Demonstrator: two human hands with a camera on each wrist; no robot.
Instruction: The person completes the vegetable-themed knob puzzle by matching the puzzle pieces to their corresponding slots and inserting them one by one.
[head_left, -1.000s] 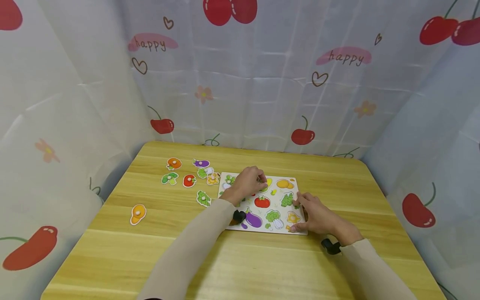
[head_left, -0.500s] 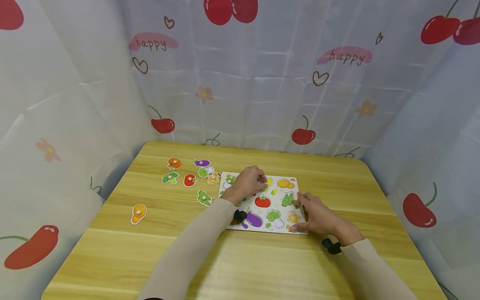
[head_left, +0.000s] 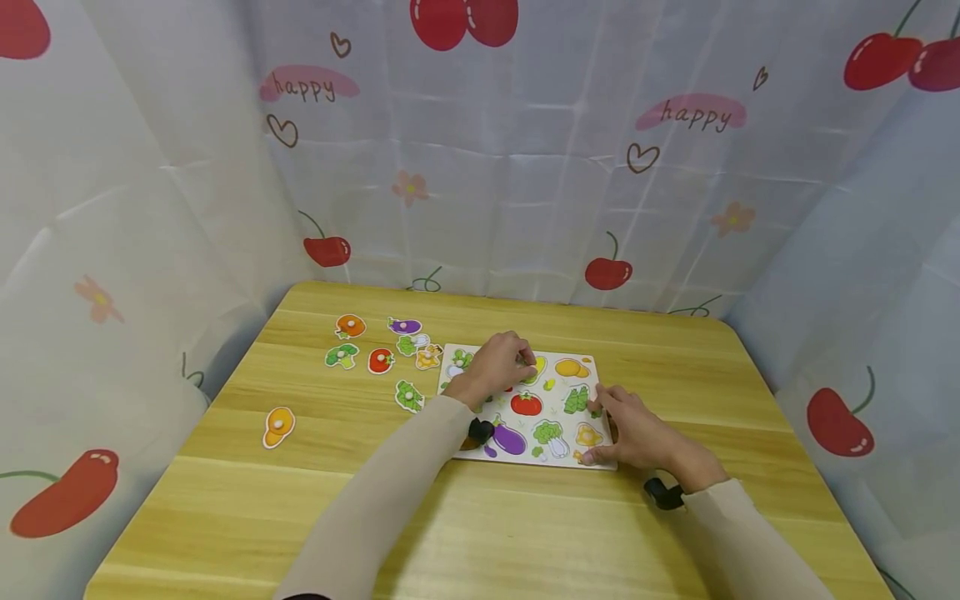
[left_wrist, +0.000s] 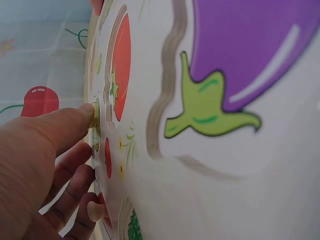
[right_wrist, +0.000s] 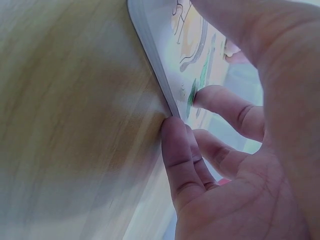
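Note:
A white wooden puzzle board (head_left: pixel 491 408) with vegetable pictures lies on the table. My left hand (head_left: pixel 497 367) reaches over its upper half, thumb and fingertips pinching a yellow-green corn piece (head_left: pixel 539 367) by its small knob. In the left wrist view, the thumb (left_wrist: pixel 75 122) meets that knob edge-on, and a red piece with a pale knob (left_wrist: pixel 96 211) sits nearby. My right hand (head_left: pixel 637 429) holds the board's right edge. In the right wrist view, fingertips (right_wrist: pixel 175 135) press the rim while the index finger (right_wrist: pixel 215 97) bends onto the face.
Left of the board lie loose knobbed pieces: a pumpkin (head_left: pixel 350 326), an eggplant (head_left: pixel 405 326), a broccoli (head_left: pixel 342 357), a tomato (head_left: pixel 381 361) and several others. An orange gourd-shaped piece (head_left: pixel 279 427) lies apart, farther left. A patterned curtain (head_left: pixel 495 183) surrounds the wooden table (head_left: pixel 517 533).

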